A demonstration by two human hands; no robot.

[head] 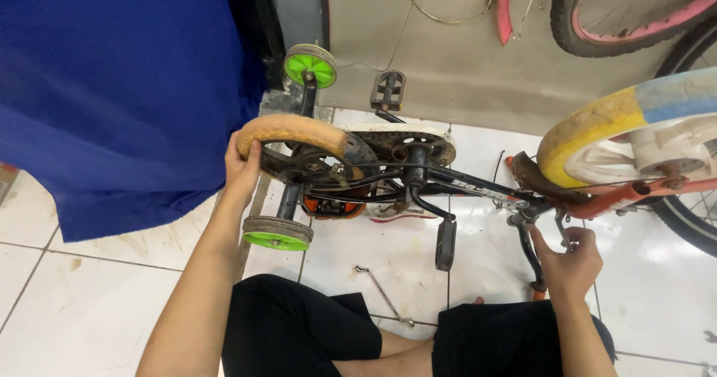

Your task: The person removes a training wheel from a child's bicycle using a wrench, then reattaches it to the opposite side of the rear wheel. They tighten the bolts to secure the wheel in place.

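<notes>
Beside bike [418, 175]: blue cloth [112, 85] | pink wheel [627, 11] | metal rod [385, 296]

A small black-framed children's bicycle [418, 179] lies upside down on the white tiled floor [89, 302]. The left hand [243, 169] grips its worn tan rear tyre [295, 132] between two green-hubbed training wheels [278, 233]. The right hand [571, 261] holds the black handlebar [529, 254].

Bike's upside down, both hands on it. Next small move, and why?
Probably spin the rear wheel a little with the left hand, which already grips its tan tyre, while the right hand steadies the handlebar. The wheel sits clear of the floor between the green training wheels, so it looks free to turn.
</notes>
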